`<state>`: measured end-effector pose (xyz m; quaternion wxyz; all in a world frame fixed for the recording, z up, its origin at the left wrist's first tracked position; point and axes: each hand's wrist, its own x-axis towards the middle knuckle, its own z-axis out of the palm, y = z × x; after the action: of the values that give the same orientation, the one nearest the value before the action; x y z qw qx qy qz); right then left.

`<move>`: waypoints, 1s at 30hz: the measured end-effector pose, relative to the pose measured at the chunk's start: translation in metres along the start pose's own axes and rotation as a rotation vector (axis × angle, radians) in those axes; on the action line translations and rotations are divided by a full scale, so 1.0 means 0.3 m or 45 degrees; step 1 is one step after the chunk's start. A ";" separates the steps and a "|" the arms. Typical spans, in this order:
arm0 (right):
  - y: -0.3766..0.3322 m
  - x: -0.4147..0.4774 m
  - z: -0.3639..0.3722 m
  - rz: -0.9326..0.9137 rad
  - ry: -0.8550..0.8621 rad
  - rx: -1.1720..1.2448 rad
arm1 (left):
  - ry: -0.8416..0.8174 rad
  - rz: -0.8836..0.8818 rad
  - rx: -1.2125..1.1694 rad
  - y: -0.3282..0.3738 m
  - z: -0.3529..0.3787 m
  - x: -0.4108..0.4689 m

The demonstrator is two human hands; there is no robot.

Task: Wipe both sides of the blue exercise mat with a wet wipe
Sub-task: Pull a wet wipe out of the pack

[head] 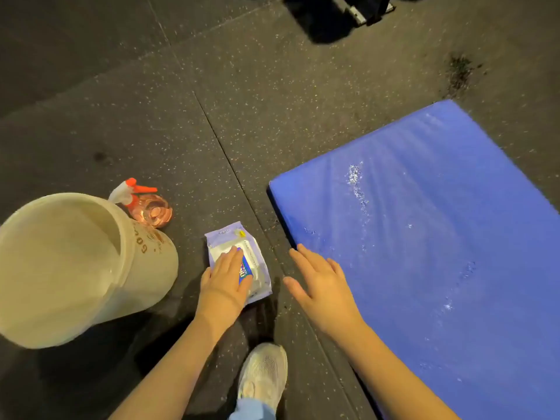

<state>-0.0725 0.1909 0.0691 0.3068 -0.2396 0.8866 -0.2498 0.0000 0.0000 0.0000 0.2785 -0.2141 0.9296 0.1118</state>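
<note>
1. The mat (424, 237) lies flat at 3 to 5 o'clock. Its left corner points toward the centre, and its right and near sides run out of view.
2. A strip of bare floor (272, 101) separates the mat's left edge from the pack (225, 236) of wipes, which lies just below centre. A floor seam runs along that strip.
3. The left hand (225, 283) lies flat on the pack with its fingers straight and close together. A blue label shows at its right side, and I cannot tell whether the thumb is lifting it.
4. The right hand (321, 286) holds nothing. Its fingers are spread, palm down, over the mat's left edge at 5 o'clock from the pack. I cannot tell whether it touches down.
5. From 10 to 1 o'clock the floor is wide and open as far as the dark equipment (357, 10) at 12.
6. The bucket (145, 268) stands at 8 o'clock, well apart from the pack. The spray bottle (148, 207) stands just beside the bucket, at its 1 o'clock.
7. The floor is dark speckled rubber tiles with straight seams, dimly lit, and there is a dark stain at 2 o'clock. Pale glinting flecks streak the mat.
8. Count: one mat, one pack, one bucket, one bottle, two hands and one pale shoe (263, 368) at 6 o'clock.
</note>
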 end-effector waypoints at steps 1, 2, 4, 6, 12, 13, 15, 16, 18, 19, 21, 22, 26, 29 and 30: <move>0.024 0.038 0.030 -0.043 0.014 -0.030 | -0.006 -0.007 0.013 -0.016 0.026 0.032; 0.043 0.073 0.058 -0.092 0.028 -0.068 | -0.011 -0.043 0.024 -0.030 0.050 0.064; 0.081 0.150 0.096 -0.146 -0.009 -0.158 | -0.040 -0.064 0.079 -0.057 0.081 0.125; 0.106 0.205 0.135 -0.232 -0.048 -0.225 | -0.022 -0.053 0.085 -0.069 0.123 0.165; 0.112 0.310 0.147 -0.440 -0.199 -0.552 | 0.114 0.046 -0.123 -0.107 0.229 0.225; 0.103 0.314 0.145 -0.462 -0.209 -0.596 | 0.130 0.048 -0.116 -0.113 0.247 0.228; 0.081 0.316 0.140 -0.513 -0.198 -0.689 | 0.176 0.003 -0.103 -0.115 0.270 0.251; 0.069 0.310 0.140 -0.534 -0.209 -0.731 | 0.180 -0.029 -0.106 -0.112 0.270 0.261; 0.050 0.290 0.147 -0.534 -0.229 -0.803 | 0.159 -0.005 -0.118 -0.107 0.275 0.275; 0.041 0.275 0.157 -0.509 -0.240 -0.818 | 0.162 0.035 -0.155 -0.110 0.278 0.271; 0.027 0.257 0.164 -0.413 -0.244 -0.773 | 0.184 0.099 -0.246 -0.121 0.259 0.263; 0.022 0.246 0.176 -0.350 -0.268 -0.725 | 0.191 0.151 -0.278 -0.132 0.243 0.259; 0.017 0.240 0.273 -0.185 -0.313 -0.670 | 0.072 0.364 -0.122 -0.205 0.194 0.252; 0.029 0.262 0.338 -0.033 -0.261 -0.422 | -0.051 0.468 -0.076 -0.259 0.165 0.271; 0.034 0.265 0.366 0.006 -0.254 -0.354 | -0.080 0.491 -0.050 -0.273 0.156 0.275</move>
<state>-0.0579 0.1203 -0.0460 0.3578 -0.3013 0.8783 -0.0990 -0.0025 -0.0846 -0.0924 0.2764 -0.0340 0.9419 0.1879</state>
